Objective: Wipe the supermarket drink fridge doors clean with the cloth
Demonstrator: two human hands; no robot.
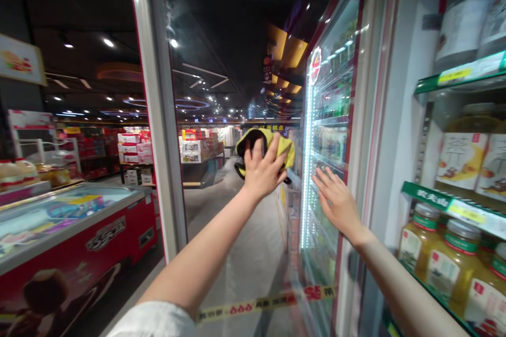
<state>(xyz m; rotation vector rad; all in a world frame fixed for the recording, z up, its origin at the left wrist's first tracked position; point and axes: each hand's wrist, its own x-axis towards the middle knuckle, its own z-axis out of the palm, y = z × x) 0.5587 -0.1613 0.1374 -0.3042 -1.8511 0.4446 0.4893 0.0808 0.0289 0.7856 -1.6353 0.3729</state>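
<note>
In the head view my left hand [264, 167] holds a yellow and black cleaning cloth [288, 150] against the inner side of a glass door [233, 242]. Its fingers are spread over the bunched cloth. Lower and to the right, my right hand [339, 204] lies flat near the door's right side, with its fingers stretched out and nothing in them. The door stands open, its pale metal frame [160, 116] surrounding the pane. A yellow printed strip [269, 303] runs across the lower glass.
Close on my right are fridge shelves with green price rails [429, 195] and bottles of yellow drink [443, 260]. To the left stands a red chest freezer [130, 231]. Stacked boxes [134, 148] and a long aisle lie beyond the door.
</note>
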